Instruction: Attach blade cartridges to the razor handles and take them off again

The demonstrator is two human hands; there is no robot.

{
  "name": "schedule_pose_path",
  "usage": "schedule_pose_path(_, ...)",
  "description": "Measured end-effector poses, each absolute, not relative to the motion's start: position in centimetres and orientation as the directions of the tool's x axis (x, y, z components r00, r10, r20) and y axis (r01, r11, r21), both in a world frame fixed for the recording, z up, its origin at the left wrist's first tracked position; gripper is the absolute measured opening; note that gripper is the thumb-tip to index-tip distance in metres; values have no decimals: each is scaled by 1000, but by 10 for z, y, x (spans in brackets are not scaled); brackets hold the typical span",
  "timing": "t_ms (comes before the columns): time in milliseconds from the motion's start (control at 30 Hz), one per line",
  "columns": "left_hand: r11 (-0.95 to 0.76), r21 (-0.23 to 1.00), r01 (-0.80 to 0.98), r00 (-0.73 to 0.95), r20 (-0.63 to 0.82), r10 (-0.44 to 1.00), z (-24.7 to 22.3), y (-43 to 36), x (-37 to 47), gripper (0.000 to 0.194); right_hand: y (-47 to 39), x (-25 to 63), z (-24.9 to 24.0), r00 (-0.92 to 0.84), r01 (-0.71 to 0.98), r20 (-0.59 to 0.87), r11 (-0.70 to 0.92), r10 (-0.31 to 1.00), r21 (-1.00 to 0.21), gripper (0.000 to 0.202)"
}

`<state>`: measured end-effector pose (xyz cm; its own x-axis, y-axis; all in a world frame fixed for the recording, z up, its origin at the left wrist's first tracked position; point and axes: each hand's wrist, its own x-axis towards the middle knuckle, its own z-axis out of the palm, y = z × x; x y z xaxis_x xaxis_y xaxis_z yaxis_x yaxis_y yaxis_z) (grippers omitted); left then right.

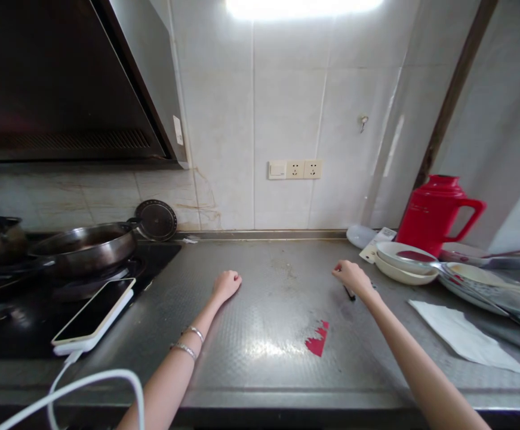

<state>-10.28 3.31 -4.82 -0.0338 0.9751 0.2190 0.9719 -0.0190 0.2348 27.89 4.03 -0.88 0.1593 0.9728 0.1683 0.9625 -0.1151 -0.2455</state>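
Observation:
My left hand (227,285) rests on the metal counter (260,370) as a loose fist, with nothing visible in it. Two silver bracelets circle that wrist. Farther right, my right hand (350,277) is closed over a small dark object (350,294), whose end sticks out beneath the palm; what it is cannot be made out. Between the forearms, nearer the front edge, a torn-looking red piece (317,340) lies flat on the counter.
At left, a phone (96,313) with a white cable lies by the stove, which holds a steel pan (87,248). At right are stacked bowls (405,263), plates, a white paper sheet (468,335) and a red thermos (432,215). Sockets (303,169) are on the wall.

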Motion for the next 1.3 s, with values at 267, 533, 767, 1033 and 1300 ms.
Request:
schedule_pose_path(267,-21,237,971,-33,222,975,-47,33,-102,30,24,314,-15,215,965,33,-207,976,-161,36)
schedule_pose_path(533,-16,230,973,-34,213,977,-43,30,-100,30,23,306,-16,160,978,-109,-173,981,-119,31)
schedule_pose_path(767,-24,216,976,-24,215,976,-42,30,-99,30,28,307,-21,142,983,-119,-153,983,-96,30)
schedule_pose_path(1033,11,213,977,-61,230,971,-43,32,-98,30,21,302,-19,113,988,-11,-114,994,-104,31)
schedule_pose_path(1300,-196,562,804,31,289,957,-14,43,-42,42,0,246,3,4,995,216,18,976,-98,33)
